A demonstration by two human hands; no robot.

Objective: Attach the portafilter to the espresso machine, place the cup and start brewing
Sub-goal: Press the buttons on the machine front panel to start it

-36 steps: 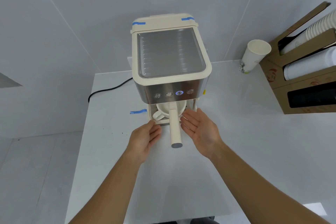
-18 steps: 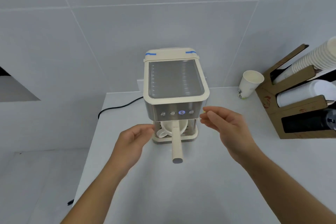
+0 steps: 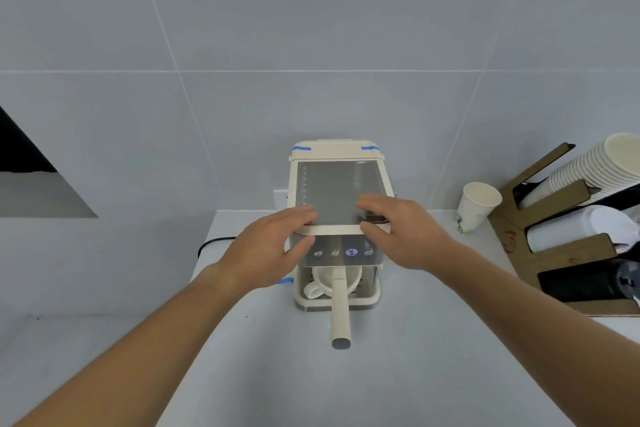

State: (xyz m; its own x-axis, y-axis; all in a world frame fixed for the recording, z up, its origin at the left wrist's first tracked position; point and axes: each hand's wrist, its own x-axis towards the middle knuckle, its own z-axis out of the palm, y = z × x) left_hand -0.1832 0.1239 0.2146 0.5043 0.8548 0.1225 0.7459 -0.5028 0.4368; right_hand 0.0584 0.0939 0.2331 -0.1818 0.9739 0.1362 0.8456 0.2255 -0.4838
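A cream and steel espresso machine point(image 3: 337, 184) stands on the white counter against the tiled wall. Its portafilter point(image 3: 340, 312) sits in the group head, the long cream handle pointing toward me. A white cup point(image 3: 320, 284) rests on the drip tray under it, handle to the left. One of the front buttons point(image 3: 351, 252) glows blue. My left hand point(image 3: 273, 250) lies at the machine's front left corner, fingers spread on the top edge. My right hand point(image 3: 405, 232) rests on the front right corner, fingers over the top plate. Neither hand holds anything.
A paper cup point(image 3: 476, 206) stands to the right of the machine. A cardboard holder point(image 3: 568, 246) with stacked paper cups and lids fills the right edge. A black power cable point(image 3: 211, 244) runs behind on the left. Blue tape point(image 3: 285, 281) marks the counter.
Both hands have risen from beside the cup and drip tray to the front top corners of the machine. The view has tilted upward, showing more wall.
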